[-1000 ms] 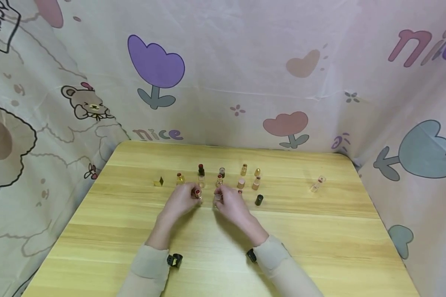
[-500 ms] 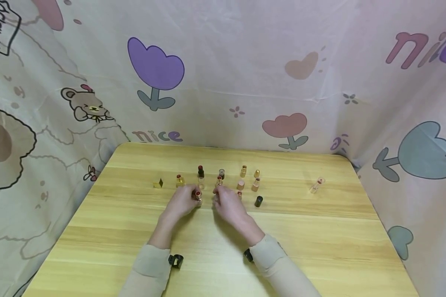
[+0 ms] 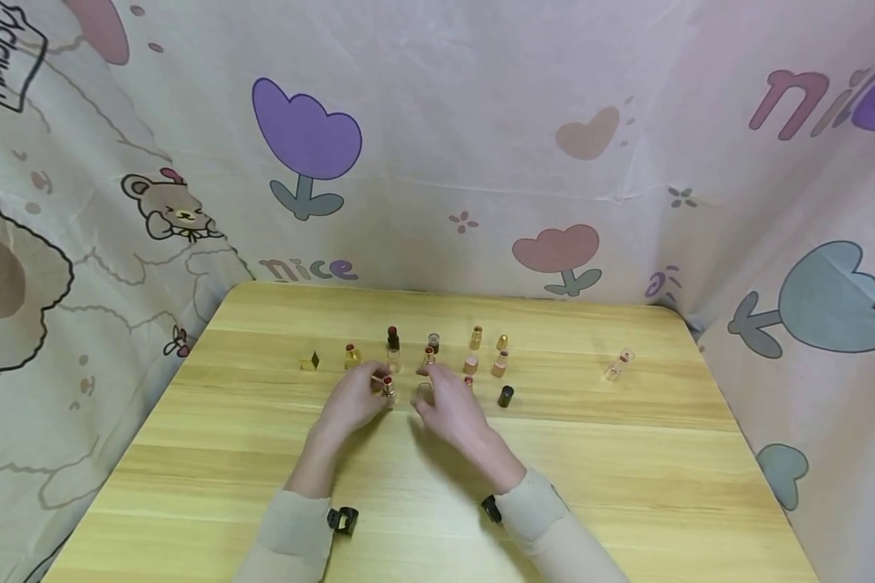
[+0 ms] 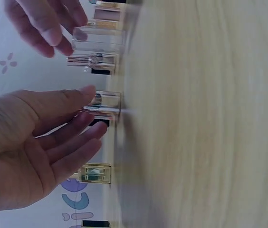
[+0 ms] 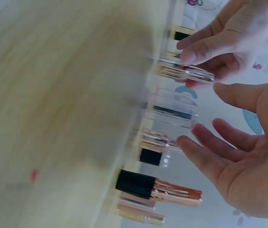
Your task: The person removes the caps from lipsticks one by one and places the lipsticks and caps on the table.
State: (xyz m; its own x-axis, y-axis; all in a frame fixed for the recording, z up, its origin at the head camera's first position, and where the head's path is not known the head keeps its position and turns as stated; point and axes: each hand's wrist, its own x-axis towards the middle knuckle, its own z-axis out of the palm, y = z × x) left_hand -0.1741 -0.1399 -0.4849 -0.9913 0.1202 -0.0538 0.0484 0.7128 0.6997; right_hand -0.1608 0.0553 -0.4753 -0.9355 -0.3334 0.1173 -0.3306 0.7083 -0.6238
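In the head view my left hand point(image 3: 353, 397) pinches an uncapped lipstick point(image 3: 388, 389) with a red tip, its base standing on the table. The left wrist view shows the thumb and fingers at this lipstick point(image 4: 106, 102). To its right, my right hand point(image 3: 454, 402) has its fingers spread around a clear cap point(image 3: 424, 392). The right wrist view has this cap point(image 5: 169, 107) upright on the table, the right hand point(image 5: 245, 164) apart from it. Just behind stands another red lipstick point(image 3: 428, 356); one more lipstick point(image 3: 469, 384) is partly hidden by the right hand.
Behind the hands stand a black lipstick point(image 3: 393, 338), a gold lipstick point(image 3: 352, 355) and a pink cap point(image 3: 470, 365). A black cap point(image 3: 506, 396) is right of the hands. Farther right is a clear tube point(image 3: 619, 365); at left, a small gold cap point(image 3: 309, 362).
My right hand has let go of the clear cap, its fingers spreading apart, and the cap stays on the table. The left hand has kept its hold on the lipstick.
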